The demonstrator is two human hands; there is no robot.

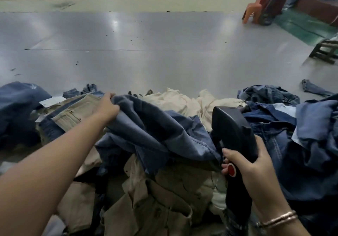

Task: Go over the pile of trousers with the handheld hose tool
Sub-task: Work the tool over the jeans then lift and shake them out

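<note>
I am gripping the black tool [233, 131] in my right hand [250, 168], fingers curled round its handle just above a red button [231, 170], with its wedge-shaped head pointing away from me over the pile [159, 190]. My left hand [107, 105] is reaching out to the far left and pinching the edge of blue trousers [155, 131], which are lying draped across the middle of the heap and touching the tool's left side. The pile is spreading along the near edge of the grey table [146, 43]: khaki trousers [157, 204] are lying nearest me under the blue pair, cream ones [182, 100] are sitting at the far side, and denim [285, 144] is heaped to the right. More denim [16, 105] is lying at the left. A bracelet [278, 219] is sitting on my right wrist. Far right, an orange chair [253, 9] is standing on the floor beyond the table.
</note>
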